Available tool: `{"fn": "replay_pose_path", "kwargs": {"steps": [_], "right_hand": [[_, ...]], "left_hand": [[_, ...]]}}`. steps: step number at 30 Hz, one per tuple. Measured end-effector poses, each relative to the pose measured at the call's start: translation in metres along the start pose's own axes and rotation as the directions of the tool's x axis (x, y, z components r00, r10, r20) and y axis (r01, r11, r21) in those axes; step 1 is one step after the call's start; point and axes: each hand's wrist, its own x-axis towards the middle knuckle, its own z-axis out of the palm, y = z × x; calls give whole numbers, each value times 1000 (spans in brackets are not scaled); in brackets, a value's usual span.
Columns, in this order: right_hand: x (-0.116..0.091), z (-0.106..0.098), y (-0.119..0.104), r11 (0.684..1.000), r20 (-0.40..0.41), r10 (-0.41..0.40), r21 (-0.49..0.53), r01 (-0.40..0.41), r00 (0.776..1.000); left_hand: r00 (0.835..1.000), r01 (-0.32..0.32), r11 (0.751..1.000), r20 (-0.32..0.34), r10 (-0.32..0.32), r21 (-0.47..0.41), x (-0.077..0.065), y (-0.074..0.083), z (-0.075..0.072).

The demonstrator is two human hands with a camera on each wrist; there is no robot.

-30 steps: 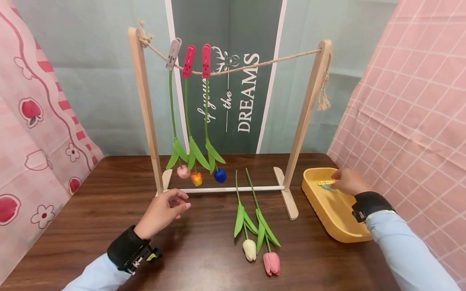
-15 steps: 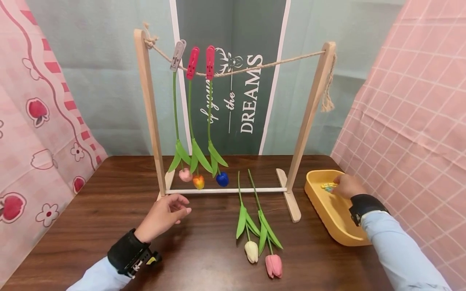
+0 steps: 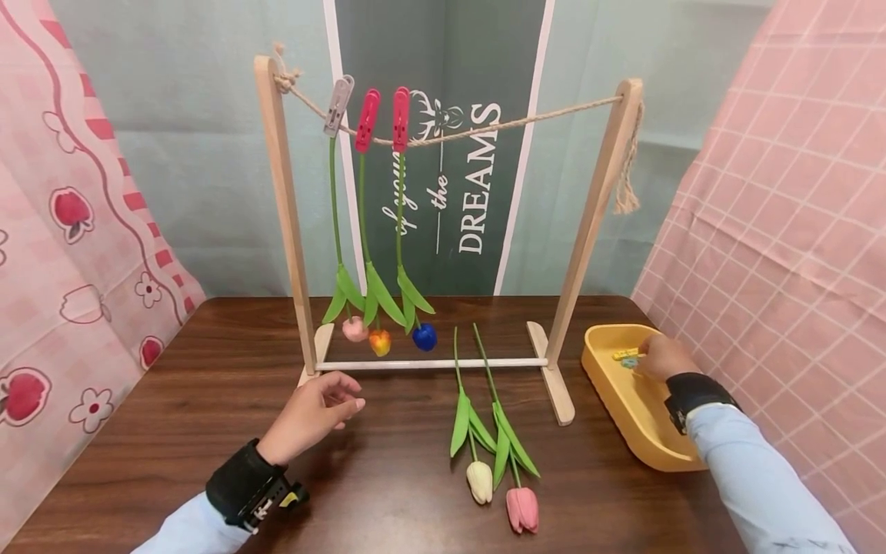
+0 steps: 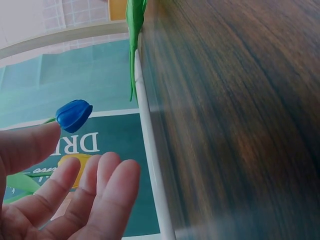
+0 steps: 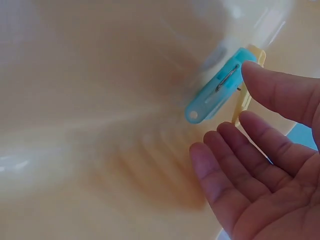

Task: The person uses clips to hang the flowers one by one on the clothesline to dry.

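My left hand [image 3: 314, 412] hovers by the stand's left foot with loosely bent fingers and nothing in it. In the left wrist view, the blue tulip [image 4: 74, 116] appears beyond my thumb. My right hand [image 3: 663, 358] reaches into the yellow tray [image 3: 644, 431]. There, a light blue clothespin [image 5: 212, 95] and a yellow clothespin [image 5: 243, 104] lie together, with my thumb and fingertips spread right beside them. Three tulips hang head down from the rope, under a grey clothespin [image 3: 338, 106] and two red ones, the right one [image 3: 401, 119] above the blue tulip.
A wooden stand [image 3: 588, 223] with a sagging rope [image 3: 519, 121] spans the table [image 3: 388, 477]. A white tulip [image 3: 480, 482] and a pink tulip [image 3: 522, 509] lie in front, their stems crossing its white bottom bar [image 3: 422, 365]. Curtains surround the table.
The view has shifted slightly, so the stand and flowers appear a bit farther right. My right hand has moved a little at the clothespins in the tray. The left hand keeps its place.
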Motion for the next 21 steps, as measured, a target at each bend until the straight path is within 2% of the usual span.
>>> {"fn": "replay_pose_path", "kwargs": {"steps": [8,21], "right_hand": [[3,4,-2,1000,-16,-26,-6,26,1000],[5,7,-2,999,-5,-46,-15,46,999]], "left_hand": [[1000,15,1000,0,-15,2,-1,0,2],[1000,5,1000,-4,-5,11,-1,1,2]]}}
